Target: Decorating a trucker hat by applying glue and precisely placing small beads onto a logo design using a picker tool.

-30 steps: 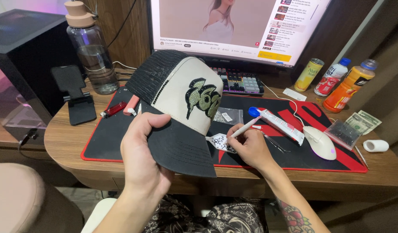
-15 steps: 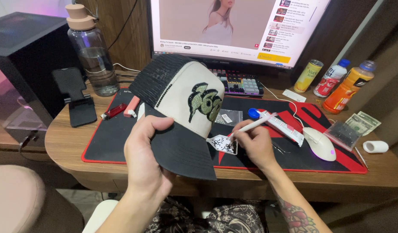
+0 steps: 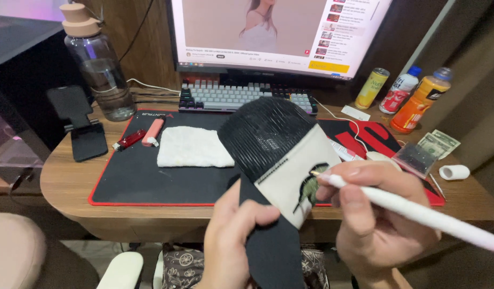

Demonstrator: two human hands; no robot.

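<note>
My left hand [image 3: 233, 241] grips the black brim of a trucker cap [image 3: 274, 147] and holds it up close to me, turned sideways. The cap has a black mesh back and a cream front panel with a dark green design. My right hand [image 3: 378, 211] holds a thin white pen-like tool [image 3: 418, 214], its tip touching the cream panel beside the design. Both hands hover above the near edge of the desk.
A black desk mat with red trim [image 3: 145, 176] carries a white cloth [image 3: 193, 147], a pink lighter and a red one [image 3: 153, 131]. Behind stand a keyboard [image 3: 225, 96], monitor [image 3: 279, 32], water bottle [image 3: 100, 69], phone stand [image 3: 81, 123]. Right: can, two bottles [image 3: 418, 101], banknotes, a small clear bag.
The cap has been lifted off the mat and turned sideways, close to the camera. My right hand has risen from the mat with the tool, its tip now on the front panel.
</note>
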